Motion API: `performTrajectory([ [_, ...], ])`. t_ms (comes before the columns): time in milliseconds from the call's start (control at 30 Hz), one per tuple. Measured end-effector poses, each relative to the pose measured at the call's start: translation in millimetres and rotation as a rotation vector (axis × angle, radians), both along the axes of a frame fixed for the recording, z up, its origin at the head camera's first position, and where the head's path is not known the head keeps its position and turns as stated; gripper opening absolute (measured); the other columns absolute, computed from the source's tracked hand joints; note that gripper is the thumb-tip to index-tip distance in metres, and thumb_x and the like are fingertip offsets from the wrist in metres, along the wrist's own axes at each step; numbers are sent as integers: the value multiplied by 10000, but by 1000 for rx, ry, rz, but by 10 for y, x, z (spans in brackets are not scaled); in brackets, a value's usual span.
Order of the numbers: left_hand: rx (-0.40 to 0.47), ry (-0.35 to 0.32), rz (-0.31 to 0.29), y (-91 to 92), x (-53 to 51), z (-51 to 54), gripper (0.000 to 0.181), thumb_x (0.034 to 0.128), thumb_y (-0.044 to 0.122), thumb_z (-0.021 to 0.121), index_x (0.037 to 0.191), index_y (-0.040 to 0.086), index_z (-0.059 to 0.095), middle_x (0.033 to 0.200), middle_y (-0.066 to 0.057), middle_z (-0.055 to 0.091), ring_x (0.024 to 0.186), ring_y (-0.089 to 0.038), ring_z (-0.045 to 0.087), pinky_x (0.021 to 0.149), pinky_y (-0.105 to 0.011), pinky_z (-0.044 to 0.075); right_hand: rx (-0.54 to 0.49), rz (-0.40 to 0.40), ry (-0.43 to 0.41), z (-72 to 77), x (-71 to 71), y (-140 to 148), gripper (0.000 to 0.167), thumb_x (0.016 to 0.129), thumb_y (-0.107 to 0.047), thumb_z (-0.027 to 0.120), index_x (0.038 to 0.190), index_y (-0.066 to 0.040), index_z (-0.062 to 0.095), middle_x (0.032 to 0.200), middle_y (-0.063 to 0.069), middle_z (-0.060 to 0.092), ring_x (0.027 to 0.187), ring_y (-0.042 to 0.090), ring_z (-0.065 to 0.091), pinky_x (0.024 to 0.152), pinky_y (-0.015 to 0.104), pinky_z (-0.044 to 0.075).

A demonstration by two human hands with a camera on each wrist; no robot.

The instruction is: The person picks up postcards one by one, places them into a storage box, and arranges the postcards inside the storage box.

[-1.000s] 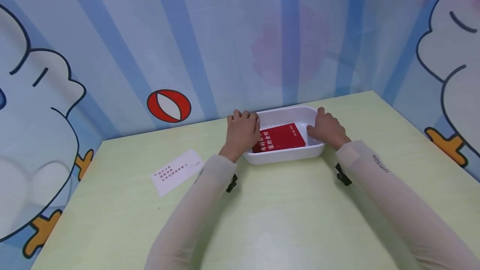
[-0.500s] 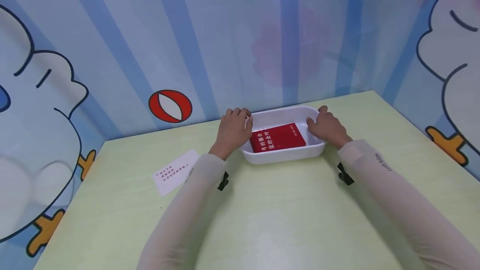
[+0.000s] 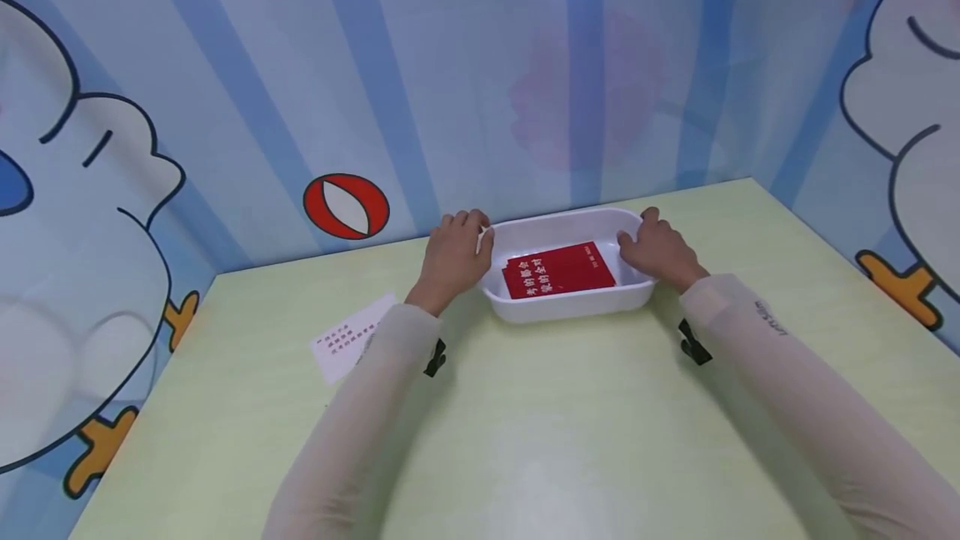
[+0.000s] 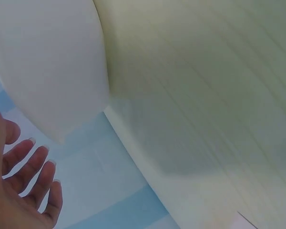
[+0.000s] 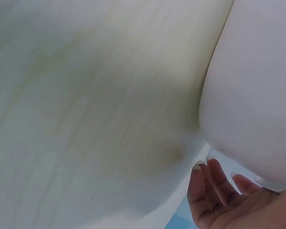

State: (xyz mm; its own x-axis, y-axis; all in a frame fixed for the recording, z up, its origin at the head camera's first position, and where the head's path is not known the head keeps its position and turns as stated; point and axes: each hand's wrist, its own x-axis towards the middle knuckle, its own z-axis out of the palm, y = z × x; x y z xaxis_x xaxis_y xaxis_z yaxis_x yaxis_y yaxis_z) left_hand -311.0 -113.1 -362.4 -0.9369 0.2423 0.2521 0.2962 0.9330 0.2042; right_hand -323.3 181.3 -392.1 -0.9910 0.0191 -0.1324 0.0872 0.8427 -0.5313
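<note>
A white tray (image 3: 573, 307) stands near the back of the table, with red cards (image 3: 573, 269) bearing white characters stacked inside. At its left end is my left hand (image 3: 456, 252), its fingers loosely bent. The left wrist view shows these fingers (image 4: 35, 167) apart from the tray wall. My right hand (image 3: 662, 252) holds the right end, the thumb over the rim on the inner side. In the right wrist view its fingers (image 5: 217, 186) curve below the rim outside, and the thumb is hidden by the tray.
On the pale green table (image 3: 570, 440), a white card (image 3: 348, 338) with printed lines lies to the left, partly behind the left sleeve. A cartoon-printed blue backdrop (image 3: 480, 90) rises along the table's back edge.
My left hand has come off the tray's left rim and shifted left, uncovering more of the red cards. The right hand stays at the right rim. The head view has tilted slightly.
</note>
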Motion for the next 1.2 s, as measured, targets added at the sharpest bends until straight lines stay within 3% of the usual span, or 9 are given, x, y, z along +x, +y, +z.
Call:
performTrajectory([
  [333, -34, 4, 30, -187, -29, -54, 322, 1045, 318, 460, 1272, 107, 545, 1191, -76, 622, 1091, -268, 523, 974, -432, 453, -4, 4, 6, 50, 1, -19, 709, 992, -338, 454, 1459, 114, 170, 1341, 345, 412, 1215, 498, 499, 1001, 622, 467],
  [700, -76, -26, 9, -421, 27, -78, 331, 1059, 337, 415, 1226, 93, 564, 1163, -82, 629, 1089, -301, 530, 953, -468, 442, -10, -4, -11, 43, 34, -18, 719, 990, -329, 467, 1468, 108, 155, 1365, 347, 395, 1231, 498, 487, 1008, 626, 462],
  [1200, -120, -143, -3, -699, 123, -101, 281, 1031, 331, 512, 1202, 116, 574, 1180, -94, 616, 1154, -292, 500, 1006, -503, 421, 20, -1, -18, 44, 37, -47, 719, 986, -328, 482, 1459, 109, 163, 1344, 348, 403, 1227, 506, 493, 993, 629, 471],
])
